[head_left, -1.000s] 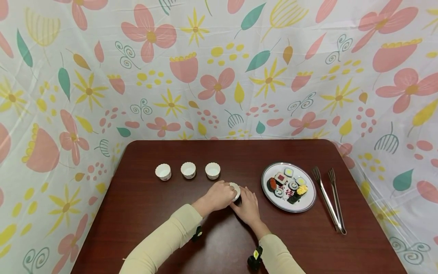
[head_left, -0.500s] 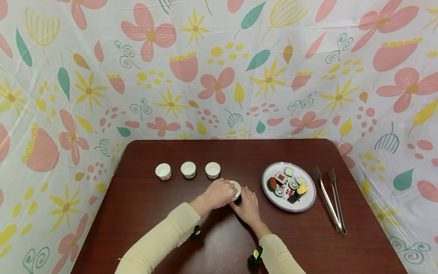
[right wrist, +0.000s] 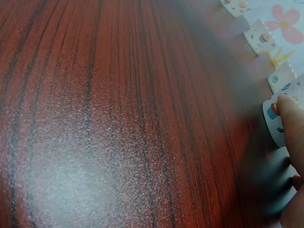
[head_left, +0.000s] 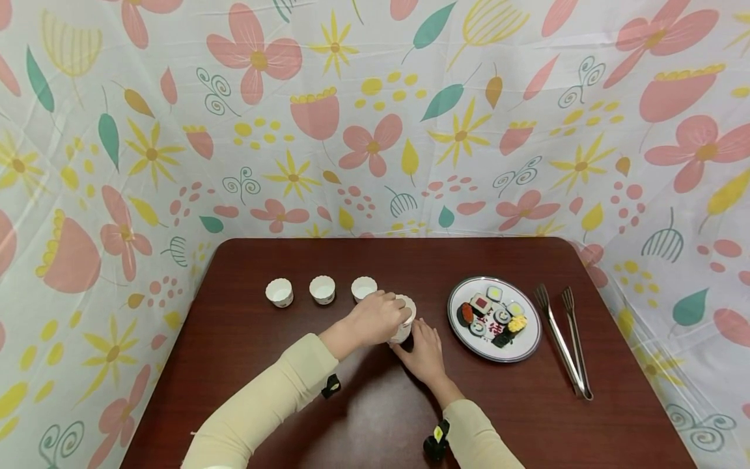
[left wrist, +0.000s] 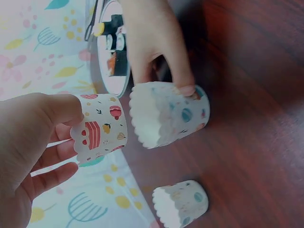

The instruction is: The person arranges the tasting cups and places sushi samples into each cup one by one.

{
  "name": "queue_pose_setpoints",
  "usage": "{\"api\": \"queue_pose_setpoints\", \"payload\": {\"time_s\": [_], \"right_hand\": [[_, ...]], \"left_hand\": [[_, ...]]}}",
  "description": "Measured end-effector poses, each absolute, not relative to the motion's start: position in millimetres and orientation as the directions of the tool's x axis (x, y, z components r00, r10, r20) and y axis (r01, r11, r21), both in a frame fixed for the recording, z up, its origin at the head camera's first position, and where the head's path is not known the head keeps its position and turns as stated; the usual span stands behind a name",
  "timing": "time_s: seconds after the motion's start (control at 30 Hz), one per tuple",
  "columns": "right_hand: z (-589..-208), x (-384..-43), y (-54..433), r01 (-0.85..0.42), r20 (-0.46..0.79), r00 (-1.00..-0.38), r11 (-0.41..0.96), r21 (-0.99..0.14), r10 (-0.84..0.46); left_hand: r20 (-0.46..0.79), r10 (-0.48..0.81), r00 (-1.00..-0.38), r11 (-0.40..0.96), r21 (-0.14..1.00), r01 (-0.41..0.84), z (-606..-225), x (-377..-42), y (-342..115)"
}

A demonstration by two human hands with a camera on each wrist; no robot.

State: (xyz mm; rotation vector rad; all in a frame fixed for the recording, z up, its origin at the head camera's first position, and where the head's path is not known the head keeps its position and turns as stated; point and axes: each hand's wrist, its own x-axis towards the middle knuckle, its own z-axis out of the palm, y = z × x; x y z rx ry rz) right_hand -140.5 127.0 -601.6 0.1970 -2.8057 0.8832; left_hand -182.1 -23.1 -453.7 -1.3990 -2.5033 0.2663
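Observation:
My left hand pinches the scalloped rim of a white paper baking cup printed with red cakes. In the left wrist view this cup is apart from a second baking cup, just above its opening. Around that second cup, standing on the table, my right hand holds with thumb and fingers. The right wrist view catches its thumb against the cup's printed side. Three more baking cups stand in a row to the left: one at the far left, a middle one, and one partly behind my left hand.
To the right lies a round white plate with a dark rim, bearing several sushi pieces. Beside it, metal tongs lie spread on the dark wooden table. A flower-patterned cloth hangs behind and at the sides.
My left hand has risen slightly, lifting the red-printed baking cup up out of the one below. My right hand keeps its place on the lower cup.

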Motion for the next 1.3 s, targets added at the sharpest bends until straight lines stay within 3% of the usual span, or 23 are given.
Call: {"api": "queue_pose_setpoints", "payload": {"time_s": [0.5,0.87,1.3], "right_hand": [[-603,-142,127,-0.202,0.255,-0.965,0.794,-0.573,-0.062],[-600,-141,128,-0.201,0.253,-0.966,0.786,-0.584,-0.058],[-598,-132,137,-0.205,0.251,-0.966,0.785,-0.585,-0.065]], "left_hand": [[0.199,0.838,-0.508,0.545,-0.271,0.793,-453,-211,-21],[0.223,0.790,-0.571,0.611,-0.206,0.764,-472,-230,-18],[0.158,0.743,-0.650,0.669,-0.162,0.726,-501,-240,-9]]}}
